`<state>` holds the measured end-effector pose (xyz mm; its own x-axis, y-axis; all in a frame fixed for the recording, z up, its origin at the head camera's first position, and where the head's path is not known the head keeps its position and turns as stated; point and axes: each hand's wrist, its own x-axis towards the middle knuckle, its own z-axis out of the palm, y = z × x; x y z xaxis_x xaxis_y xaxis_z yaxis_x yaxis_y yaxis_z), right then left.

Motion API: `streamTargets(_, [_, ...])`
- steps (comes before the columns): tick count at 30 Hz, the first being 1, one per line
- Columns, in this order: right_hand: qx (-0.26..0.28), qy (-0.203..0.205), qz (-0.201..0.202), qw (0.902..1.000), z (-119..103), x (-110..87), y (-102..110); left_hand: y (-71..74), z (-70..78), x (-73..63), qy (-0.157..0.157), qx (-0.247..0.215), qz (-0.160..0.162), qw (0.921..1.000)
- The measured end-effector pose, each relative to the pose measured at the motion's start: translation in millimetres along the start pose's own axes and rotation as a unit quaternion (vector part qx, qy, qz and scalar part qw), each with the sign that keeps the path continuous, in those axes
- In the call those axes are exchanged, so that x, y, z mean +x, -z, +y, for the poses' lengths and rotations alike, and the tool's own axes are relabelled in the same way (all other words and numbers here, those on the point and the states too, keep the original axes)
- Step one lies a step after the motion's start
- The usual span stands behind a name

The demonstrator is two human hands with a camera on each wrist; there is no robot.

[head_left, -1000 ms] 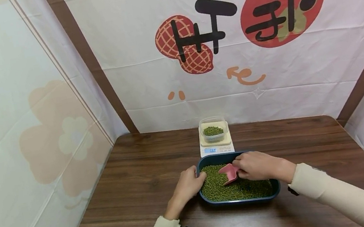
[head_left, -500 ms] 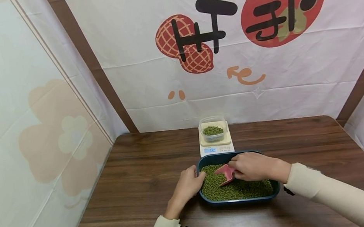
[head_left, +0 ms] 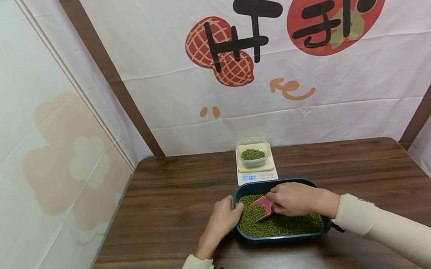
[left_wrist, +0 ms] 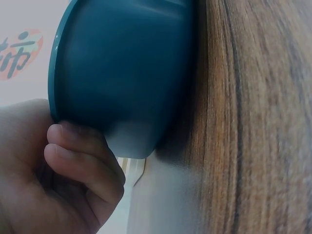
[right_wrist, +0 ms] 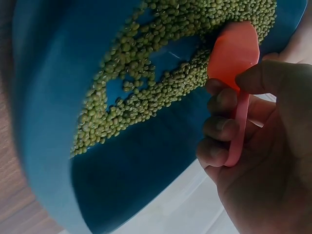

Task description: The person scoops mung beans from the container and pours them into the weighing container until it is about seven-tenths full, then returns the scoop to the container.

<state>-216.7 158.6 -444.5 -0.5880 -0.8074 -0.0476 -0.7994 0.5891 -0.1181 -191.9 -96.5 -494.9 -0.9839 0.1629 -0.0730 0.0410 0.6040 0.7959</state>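
A blue plastic tub [head_left: 285,237] of green mung beans [head_left: 257,230] stands on the table. My left hand [head_left: 223,219] grips its left end, thumb over the rim; in the left wrist view, the fingers [left_wrist: 83,156] curl against the tub's outer wall [left_wrist: 126,68]. My right hand [head_left: 294,199] holds a pink scoop [head_left: 267,206] by its handle, the scoop's front edge down among the beans toward the tub's left side. In the right wrist view, thumb and fingers wrap the scoop handle [right_wrist: 239,131], and bare patches of tub floor show between the beans [right_wrist: 131,102].
Just behind the tub sits a white kitchen scale [head_left: 267,176] with a lit display. On it rests a clear plastic container [head_left: 254,163] with some mung beans inside. Printed cloth [head_left: 183,139] hangs behind the brown wooden table [head_left: 163,235].
My right hand has pushed the scoop leftward through the beans, toward the left hand. The left hand stays in place on the tub.
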Motion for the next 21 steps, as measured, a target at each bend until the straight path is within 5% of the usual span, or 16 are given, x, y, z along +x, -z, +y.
streamTargets(21, [0.017, -0.010, -0.045, 0.9988, -10.1, 8.4, -2.0, -0.3, 0.3, 1.1, 0.004, 0.001, -0.006, 1.0000])
